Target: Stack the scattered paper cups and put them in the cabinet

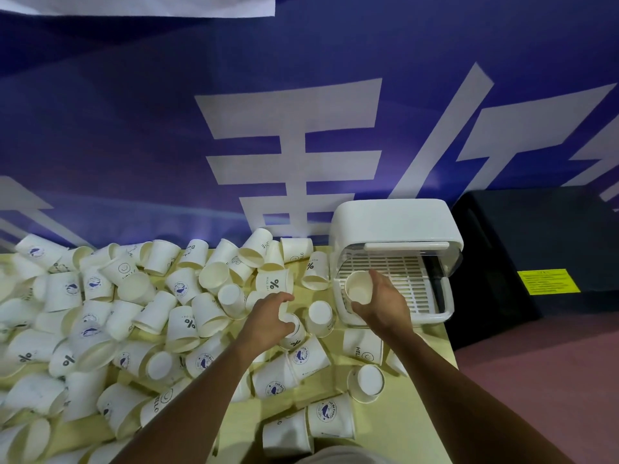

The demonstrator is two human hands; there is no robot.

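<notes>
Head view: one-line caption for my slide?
Right hand holds a cup at the open cabinet; left hand grips another cup.

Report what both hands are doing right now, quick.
Left hand: closed around a white paper cup lying on the yellow table.
Right hand: holding an upright white paper cup in front of the white plastic cabinet.

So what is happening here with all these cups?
A person is tidying paper cups scattered across a yellow table. The right hand holds one cup, mouth toward the camera, in front of the open white cabinet at the table's far right. The left hand is closing its fingers on another cup in the pile. The cabinet's slatted tray looks empty so far, and most cups still lie loose.
</notes>
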